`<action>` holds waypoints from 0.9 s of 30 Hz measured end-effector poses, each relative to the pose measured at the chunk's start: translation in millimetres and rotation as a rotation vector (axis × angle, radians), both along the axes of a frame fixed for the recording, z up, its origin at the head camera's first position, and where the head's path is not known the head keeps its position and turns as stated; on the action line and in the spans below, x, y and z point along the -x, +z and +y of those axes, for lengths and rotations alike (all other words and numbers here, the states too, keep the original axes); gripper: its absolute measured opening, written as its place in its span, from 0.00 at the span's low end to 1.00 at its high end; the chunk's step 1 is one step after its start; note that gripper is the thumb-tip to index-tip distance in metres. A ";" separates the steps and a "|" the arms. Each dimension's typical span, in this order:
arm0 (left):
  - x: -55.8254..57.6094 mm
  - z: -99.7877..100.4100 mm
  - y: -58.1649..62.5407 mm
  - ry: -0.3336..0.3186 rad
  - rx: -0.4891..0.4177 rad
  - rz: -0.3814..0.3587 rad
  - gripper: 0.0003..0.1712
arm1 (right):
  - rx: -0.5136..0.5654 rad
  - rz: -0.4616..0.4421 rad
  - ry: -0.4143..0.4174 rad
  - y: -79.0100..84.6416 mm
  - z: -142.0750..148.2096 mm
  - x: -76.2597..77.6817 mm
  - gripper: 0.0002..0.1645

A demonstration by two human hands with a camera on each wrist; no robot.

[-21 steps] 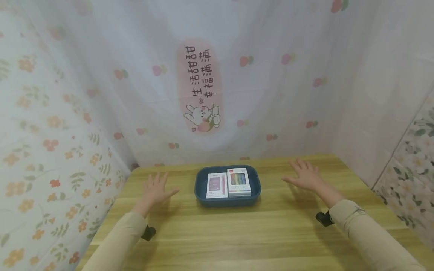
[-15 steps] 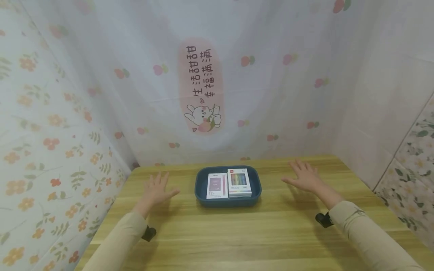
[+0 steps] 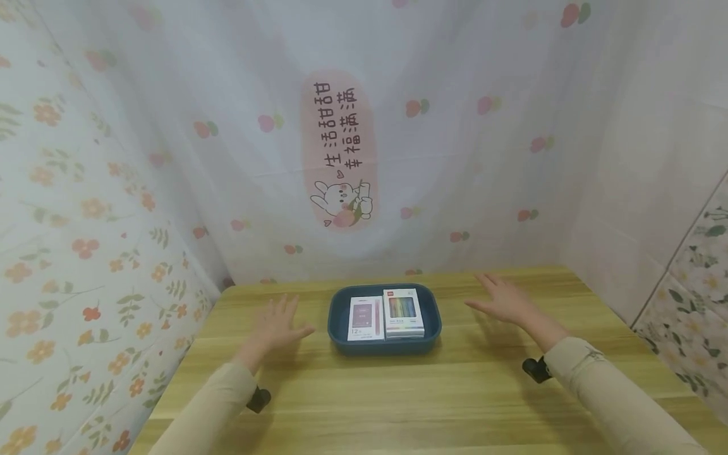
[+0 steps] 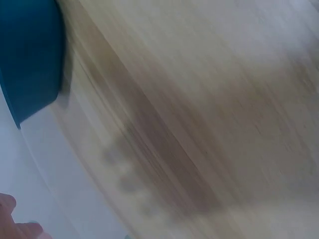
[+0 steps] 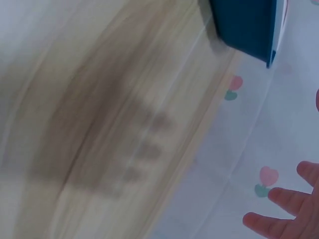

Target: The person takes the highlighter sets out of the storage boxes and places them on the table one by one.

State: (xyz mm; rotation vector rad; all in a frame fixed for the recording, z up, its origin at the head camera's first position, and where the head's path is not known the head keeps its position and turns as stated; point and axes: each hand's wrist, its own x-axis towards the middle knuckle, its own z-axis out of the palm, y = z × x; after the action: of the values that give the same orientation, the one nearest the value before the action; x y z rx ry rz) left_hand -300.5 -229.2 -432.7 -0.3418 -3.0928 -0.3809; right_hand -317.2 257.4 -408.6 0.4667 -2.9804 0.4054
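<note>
A blue rectangular bin [image 3: 383,347] with rounded corners stands near the far edge of the table. Two white boxes lie side by side inside it: the left box [image 3: 366,318] has a purple panel and "12" printed on it, the right box [image 3: 403,313] shows a band of rainbow colours. My left hand [image 3: 277,327] is spread over the table left of the bin, fingers apart, holding nothing. To the bin's right my right hand [image 3: 506,304] hovers with spread fingers and holds nothing. Fingertips [image 5: 286,201] of the right hand show in its wrist view.
The wood-grain table [image 3: 364,404] fills the lower part of the head view. A white fruit-print curtain [image 3: 455,158] hangs behind it, and a floral curtain [image 3: 85,253] runs along the left side. Black wrist cameras sit under both sleeves.
Both hands have moved a little inward toward the bin. The bin and its boxes stay where they were; the head view has shifted slightly.
</note>
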 end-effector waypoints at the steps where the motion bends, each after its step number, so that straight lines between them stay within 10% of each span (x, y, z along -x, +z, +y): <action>1: 0.2 2.7 -0.3 -0.007 -0.001 0.000 0.52 | 0.006 -0.003 0.001 1.0 -2.6 1.0 0.49; 27: -2.2 63.9 -12.1 -0.182 0.036 -0.047 0.55 | 0.050 -0.010 0.072 2.8 -76.1 25.4 0.49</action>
State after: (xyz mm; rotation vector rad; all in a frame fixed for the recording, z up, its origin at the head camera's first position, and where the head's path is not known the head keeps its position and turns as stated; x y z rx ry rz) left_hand -298.2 -165.3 -444.9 -0.6273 -3.1271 -0.3402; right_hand -342.6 181.3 -405.8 0.5692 -2.9623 0.4889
